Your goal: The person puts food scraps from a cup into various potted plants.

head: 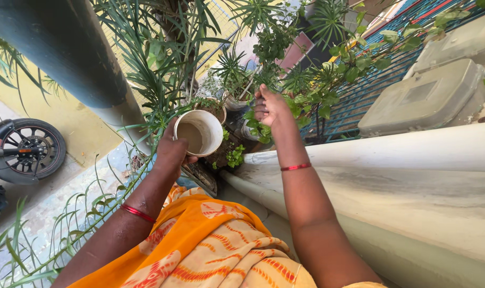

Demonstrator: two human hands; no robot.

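The left hand (pixel 172 152) wraps its fingers around the side and base of a white mug (pixel 199 132), holding it out over the edge of the pale parapet ledge (pixel 413 176), just above the small potted plants (pixel 221 106) lined up there. The mug is tipped so its mouth faces up and back toward the camera, and its long axis, from base to rim, leans away from vertical; muddy brownish water shows inside, filling the lower part. The right hand (pixel 269 106) reaches forward into the leafy green stems (pixel 264 128), fingers curled narrowly as if pinching a stem or leaf, though the foliage hides exactly what they hold. The likeliest mishap, judging from the tilt, is water slopping over the lower lip and missing the pots, falling to the pavement below, where a parked motorcycle wheel (pixel 32 149) stands. The grip sits low on the mug, so a wet slip could drop it over the ledge. A tug by the right hand could also snap a thin stem or nudge a small pot (pixel 213 109) off its perch.
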